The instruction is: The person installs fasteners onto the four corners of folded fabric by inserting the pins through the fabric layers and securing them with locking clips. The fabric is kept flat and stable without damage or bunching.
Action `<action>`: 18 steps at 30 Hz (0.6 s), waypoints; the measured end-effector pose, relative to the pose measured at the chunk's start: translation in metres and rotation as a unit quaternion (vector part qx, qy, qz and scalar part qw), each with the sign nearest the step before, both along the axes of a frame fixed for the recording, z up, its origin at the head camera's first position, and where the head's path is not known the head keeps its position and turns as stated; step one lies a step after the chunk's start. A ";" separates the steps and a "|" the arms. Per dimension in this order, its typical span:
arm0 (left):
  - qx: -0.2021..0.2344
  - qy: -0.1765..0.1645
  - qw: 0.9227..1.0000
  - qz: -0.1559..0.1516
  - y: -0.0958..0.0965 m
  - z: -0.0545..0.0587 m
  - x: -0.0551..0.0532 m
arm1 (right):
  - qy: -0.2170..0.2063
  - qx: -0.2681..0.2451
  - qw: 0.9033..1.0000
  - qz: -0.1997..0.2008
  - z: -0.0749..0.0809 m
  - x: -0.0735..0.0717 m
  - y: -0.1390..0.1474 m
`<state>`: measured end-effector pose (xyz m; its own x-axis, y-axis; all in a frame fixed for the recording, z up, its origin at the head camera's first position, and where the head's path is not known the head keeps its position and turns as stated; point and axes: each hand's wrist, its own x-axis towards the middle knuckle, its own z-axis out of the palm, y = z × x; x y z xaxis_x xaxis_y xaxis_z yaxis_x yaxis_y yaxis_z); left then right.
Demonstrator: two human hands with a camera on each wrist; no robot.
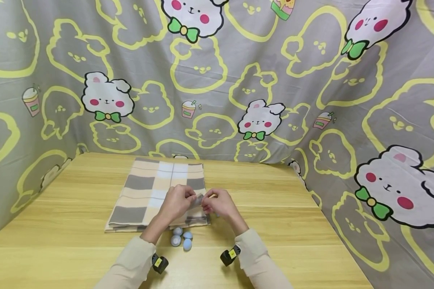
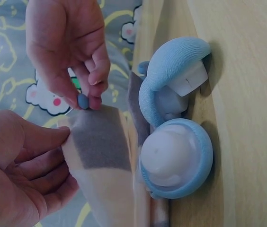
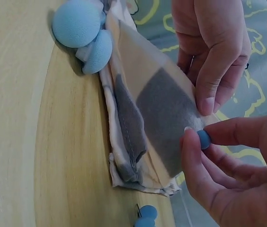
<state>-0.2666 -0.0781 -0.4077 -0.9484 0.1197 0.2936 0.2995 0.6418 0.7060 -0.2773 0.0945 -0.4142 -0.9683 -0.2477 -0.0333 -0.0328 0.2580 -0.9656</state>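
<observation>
A folded plaid cloth (image 1: 141, 196) in peach, grey and white lies on the table. Its raised corner is pinched between thumb and fingers of my left hand (image 1: 178, 202). Close beside that corner, my right hand (image 1: 218, 204) holds a small blue round-headed pin (image 3: 203, 139) between thumb and fingertip, its head right at the grey patch in the right wrist view. Several pale blue mushroom-shaped pieces (image 2: 177, 158) with ribbed caps and white undersides lie by the cloth's near edge. More blue pins (image 3: 147, 213) rest on the table past the cloth's right side, one showing a thin needle.
The wooden table (image 1: 275, 241) reaches to a grey curtain (image 1: 209, 88) printed with white bunnies and yellow outlines, which hangs behind it and on both sides. Black wrist cameras (image 1: 160, 264) are strapped at both sleeves.
</observation>
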 end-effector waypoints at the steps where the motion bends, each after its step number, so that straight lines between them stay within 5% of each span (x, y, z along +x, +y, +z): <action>1: 0.001 0.001 1.000 0.000 0.000 0.000 0.000 | -0.002 0.000 1.000 -0.001 0.000 0.000 0.000; 18: -0.007 0.007 1.000 -0.006 0.001 0.000 0.001 | -0.031 -0.026 0.999 0.026 -0.003 0.002 -0.003</action>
